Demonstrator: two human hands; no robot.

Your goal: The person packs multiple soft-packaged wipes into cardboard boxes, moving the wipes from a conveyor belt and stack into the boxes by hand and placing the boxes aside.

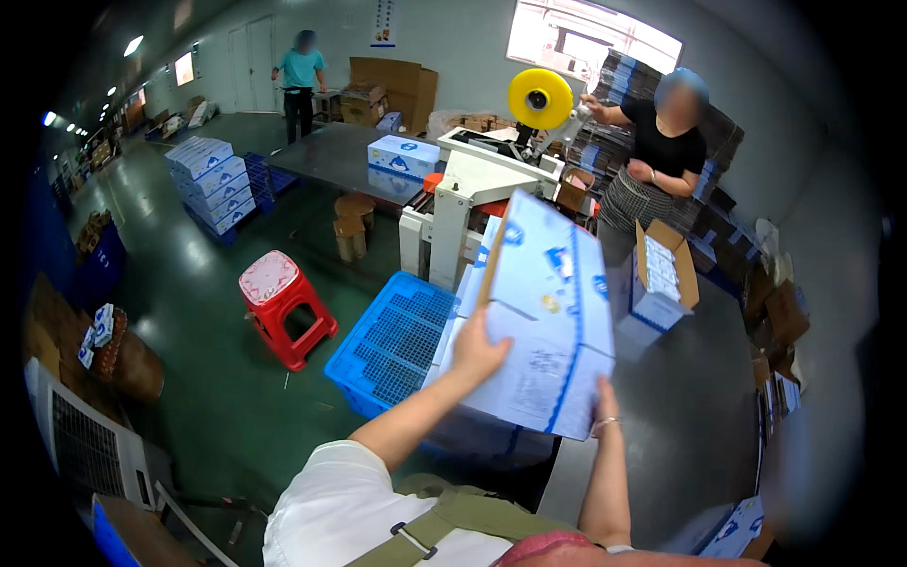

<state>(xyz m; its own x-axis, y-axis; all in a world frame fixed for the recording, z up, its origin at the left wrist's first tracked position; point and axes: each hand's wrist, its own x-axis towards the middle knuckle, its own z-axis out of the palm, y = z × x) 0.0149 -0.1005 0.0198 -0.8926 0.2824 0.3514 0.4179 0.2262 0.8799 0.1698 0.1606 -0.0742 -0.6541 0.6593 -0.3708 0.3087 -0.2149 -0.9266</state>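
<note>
A light blue and white printed cardboard box is held up in front of me, tilted. My left hand grips its left side, thumb on the printed face. At the box's lower right corner, my right hand presses against the side, its fingers partly hidden behind the cardboard. Just beyond the box stands a white carton-sealing machine with a yellow tape roll on top. More blue-white boxes show partly behind the held one, near a blue plastic crate.
An open carton of white packs stands on the metal table at right. A co-worker stands beyond the machine; another person is far back. A red stool and a carton stack are on the left floor.
</note>
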